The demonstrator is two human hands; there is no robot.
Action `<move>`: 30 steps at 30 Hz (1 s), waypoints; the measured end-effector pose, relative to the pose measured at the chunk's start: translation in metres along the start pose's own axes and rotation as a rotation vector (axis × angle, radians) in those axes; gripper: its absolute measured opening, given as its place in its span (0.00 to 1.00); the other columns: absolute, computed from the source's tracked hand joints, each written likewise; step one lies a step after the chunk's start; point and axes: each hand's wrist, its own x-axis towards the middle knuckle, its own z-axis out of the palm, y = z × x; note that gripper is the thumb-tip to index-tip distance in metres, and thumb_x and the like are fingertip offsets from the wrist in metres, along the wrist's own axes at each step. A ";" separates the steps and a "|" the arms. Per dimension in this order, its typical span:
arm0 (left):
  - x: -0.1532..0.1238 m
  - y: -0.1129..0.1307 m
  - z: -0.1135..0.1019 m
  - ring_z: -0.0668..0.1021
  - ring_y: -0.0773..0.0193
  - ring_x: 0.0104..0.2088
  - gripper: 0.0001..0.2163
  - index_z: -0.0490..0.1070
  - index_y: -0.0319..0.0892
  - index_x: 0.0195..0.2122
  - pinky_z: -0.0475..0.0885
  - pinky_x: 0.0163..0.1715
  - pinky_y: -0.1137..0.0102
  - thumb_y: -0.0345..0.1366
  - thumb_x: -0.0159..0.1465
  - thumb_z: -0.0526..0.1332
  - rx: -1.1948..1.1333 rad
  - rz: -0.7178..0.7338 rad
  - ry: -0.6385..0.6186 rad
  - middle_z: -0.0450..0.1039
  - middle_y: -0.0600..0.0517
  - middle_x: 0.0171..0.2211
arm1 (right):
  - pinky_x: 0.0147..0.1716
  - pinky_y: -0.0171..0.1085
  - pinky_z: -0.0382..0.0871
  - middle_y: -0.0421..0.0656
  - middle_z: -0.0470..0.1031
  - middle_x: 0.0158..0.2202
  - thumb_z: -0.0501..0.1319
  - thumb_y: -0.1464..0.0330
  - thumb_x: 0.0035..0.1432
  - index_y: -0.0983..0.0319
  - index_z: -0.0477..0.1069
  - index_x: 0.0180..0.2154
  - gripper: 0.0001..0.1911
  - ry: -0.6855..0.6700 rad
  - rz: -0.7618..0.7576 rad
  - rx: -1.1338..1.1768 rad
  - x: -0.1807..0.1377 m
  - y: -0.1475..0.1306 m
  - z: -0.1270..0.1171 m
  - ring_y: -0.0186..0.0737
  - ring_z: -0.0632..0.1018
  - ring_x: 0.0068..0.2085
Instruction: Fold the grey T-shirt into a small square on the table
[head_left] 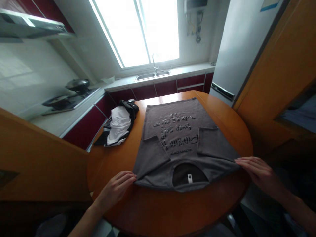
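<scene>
A grey T-shirt [177,138] with dark lettering lies flat on a round wooden table [172,210], collar toward me, both sleeves folded inward over the chest. My left hand [116,187] rests at the shirt's near left shoulder corner, fingertips touching the fabric edge. My right hand [256,171] lies at the near right shoulder corner, fingers extended onto the cloth edge. Whether either hand pinches the fabric is unclear.
A crumpled pile of black and white clothes [119,126] lies on the table's far left. Behind are a counter with a sink [153,75], a stove with a pan [77,85], and a fridge [237,49]. Wooden panels flank both sides.
</scene>
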 end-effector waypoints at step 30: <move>0.078 -0.094 -0.025 0.80 0.53 0.40 0.22 0.81 0.41 0.39 0.75 0.41 0.67 0.55 0.56 0.68 -0.667 -0.843 0.201 0.81 0.47 0.38 | 0.43 0.43 0.76 0.47 0.83 0.41 0.66 0.53 0.54 0.59 0.82 0.39 0.18 0.072 0.602 0.477 0.152 0.026 -0.017 0.50 0.82 0.43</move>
